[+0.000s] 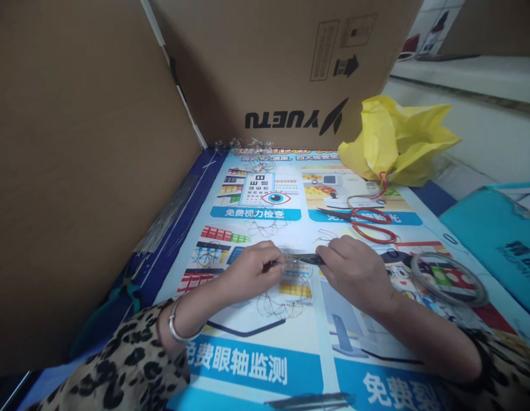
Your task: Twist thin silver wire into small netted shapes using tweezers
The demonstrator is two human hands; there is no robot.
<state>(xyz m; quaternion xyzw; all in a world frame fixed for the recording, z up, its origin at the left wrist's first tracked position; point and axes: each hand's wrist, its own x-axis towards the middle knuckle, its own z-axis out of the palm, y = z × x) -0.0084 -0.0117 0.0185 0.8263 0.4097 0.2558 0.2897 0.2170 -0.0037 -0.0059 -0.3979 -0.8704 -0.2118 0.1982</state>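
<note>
My left hand (260, 265) is closed in a pinch on a thin wire piece, of which only fine strands show at the fingertips. My right hand (356, 274) is wrapped round dark-jawed pliers (305, 258); their handles are hidden in the palm. The jaw tips point left and reach close to my left fingertips; whether they grip the wire cannot be made out. Below the hands, fine looped wire (282, 305) lies on the printed sheet (299, 348). Red-handled scissors (371, 222) rest beyond my right hand.
Cardboard walls (265, 68) rise at the back and left. A yellow bag (393, 142) stands back right, near a teal box (500, 234). A wire coil (450, 279) lies right. At left are a bundle of wires (166, 217) and teal-handled pliers (126, 288).
</note>
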